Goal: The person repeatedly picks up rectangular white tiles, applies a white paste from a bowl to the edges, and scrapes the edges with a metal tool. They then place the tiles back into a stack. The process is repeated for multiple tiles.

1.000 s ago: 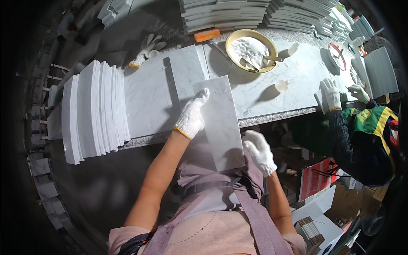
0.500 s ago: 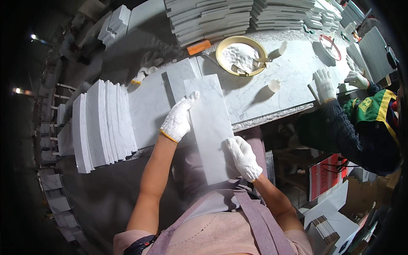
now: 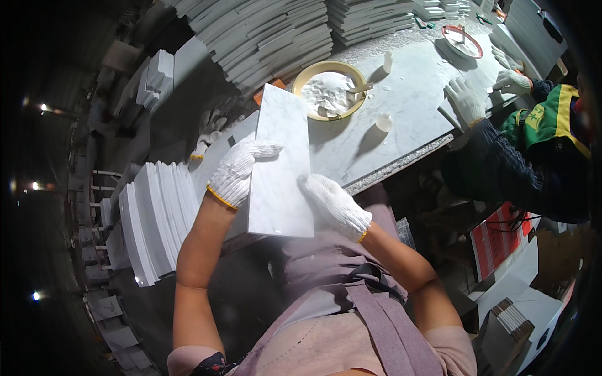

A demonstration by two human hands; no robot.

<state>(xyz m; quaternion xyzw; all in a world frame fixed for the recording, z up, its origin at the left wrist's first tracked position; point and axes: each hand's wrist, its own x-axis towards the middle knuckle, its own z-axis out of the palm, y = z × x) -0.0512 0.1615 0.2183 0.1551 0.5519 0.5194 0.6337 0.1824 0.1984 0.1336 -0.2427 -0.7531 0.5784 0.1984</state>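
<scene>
A long pale marble tile [image 3: 280,169] is held up between my gloved hands, over the near edge of the worktable. My left hand [image 3: 235,168] is closed on its left edge, with the thumb lying across the face. At the lower right edge, my right hand [image 3: 335,203] holds the tile; its fingertips are partly hidden and a little blurred. Behind the tile's upper right side stands a yellow bowl [image 3: 300,78] of white paste with a scraper [image 3: 360,88] in it. Upright marble tiles [image 3: 154,219] stand in a row to the left.
Tall stacks of tiles [image 3: 269,41] rise at the back. A whitish cup [image 3: 384,123] and a small bottle [image 3: 387,62] stand on the marble worktable [image 3: 351,150]. At right, a co-worker's gloved hands [image 3: 465,100] rest near a red-rimmed bowl [image 3: 478,49]. One loose glove [image 3: 207,133] lies at left.
The tile has moved left and away from my body, turning more upright in view, with both hands on it. The whole view has swung, so the bowl and co-worker appear farther left.
</scene>
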